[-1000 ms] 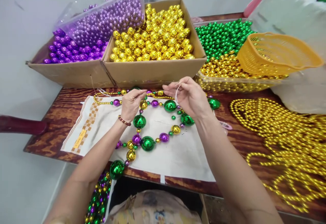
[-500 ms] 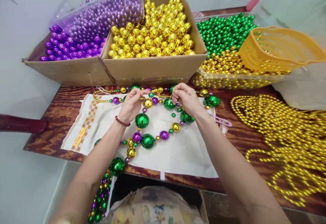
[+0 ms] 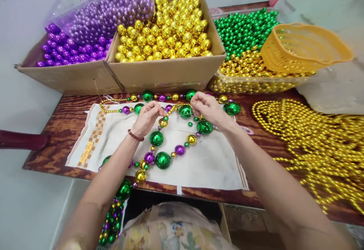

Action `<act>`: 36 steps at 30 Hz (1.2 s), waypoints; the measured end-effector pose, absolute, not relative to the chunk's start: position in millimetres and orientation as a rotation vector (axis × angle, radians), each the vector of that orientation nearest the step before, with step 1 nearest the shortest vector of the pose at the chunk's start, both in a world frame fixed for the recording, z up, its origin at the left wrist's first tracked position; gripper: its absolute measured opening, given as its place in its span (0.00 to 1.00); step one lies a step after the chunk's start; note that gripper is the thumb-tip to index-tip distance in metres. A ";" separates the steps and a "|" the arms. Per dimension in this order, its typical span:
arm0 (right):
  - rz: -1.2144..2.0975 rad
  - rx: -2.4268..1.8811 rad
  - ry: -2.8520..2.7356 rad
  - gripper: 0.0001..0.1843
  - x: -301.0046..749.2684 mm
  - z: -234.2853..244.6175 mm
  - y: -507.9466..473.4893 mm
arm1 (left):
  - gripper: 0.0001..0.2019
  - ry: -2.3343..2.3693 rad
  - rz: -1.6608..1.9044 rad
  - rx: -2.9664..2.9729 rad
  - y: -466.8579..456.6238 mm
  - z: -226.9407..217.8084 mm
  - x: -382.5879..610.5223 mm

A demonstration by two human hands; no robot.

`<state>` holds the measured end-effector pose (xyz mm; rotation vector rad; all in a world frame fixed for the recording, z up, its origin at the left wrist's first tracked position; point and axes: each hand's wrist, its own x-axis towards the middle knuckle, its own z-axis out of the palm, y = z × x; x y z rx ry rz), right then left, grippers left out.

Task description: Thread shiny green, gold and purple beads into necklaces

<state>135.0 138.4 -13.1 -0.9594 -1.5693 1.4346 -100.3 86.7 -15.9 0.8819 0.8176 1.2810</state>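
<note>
My left hand (image 3: 148,118), with a dark bead bracelet (image 3: 135,135) at its wrist, is closed in a pinch on a thin thread (image 3: 179,115). The thread runs across to my right hand (image 3: 205,108), whose fingers are also pinched on it. Between the hands, a strand of small gold beads (image 3: 170,110) curves close to my left fingertips. Below lies a garland of large green, purple and gold beads (image 3: 163,160), looped on a white cloth (image 3: 218,166). A long needle (image 3: 183,130) rests inside the loop. A loose green bead (image 3: 190,124) sits near my right hand.
Behind stand cardboard boxes of purple beads (image 3: 71,51) and gold beads (image 3: 162,39). A clear tub holds green beads (image 3: 241,32) and small gold beads, with a yellow basket (image 3: 307,49) on top. Gold bead strands (image 3: 318,144) cover the table's right side.
My left hand has dropped slightly, and the thread between my hands looks straighter. The small gold strand now arches more visibly between them. The whole view has shifted a little.
</note>
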 end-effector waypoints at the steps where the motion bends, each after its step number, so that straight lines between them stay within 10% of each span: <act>1: 1.416 -0.944 -1.634 0.09 135.3 -4.3 141.4 | 0.16 0.837 1.248 0.884 87.2 -15.8 -102.4; 14: 1.618 -0.665 -1.631 0.09 40.2 82.3 172.2 | 0.12 0.886 1.160 1.190 103.5 -8.4 -94.4; 19: 1.179 -0.900 -1.772 0.07 73.8 83.8 189.7 | 0.15 0.947 1.268 0.987 104.7 -14.4 -99.5; 29: 0.408 -2.148 -2.458 0.08 281.0 5.4 93.1 | 0.10 0.998 1.273 0.720 107.4 -23.3 -103.1; 36: 0.048 -1.908 -2.761 0.12 292.9 -58.3 87.2 | 0.12 1.036 1.278 0.704 109.9 -15.7 -91.0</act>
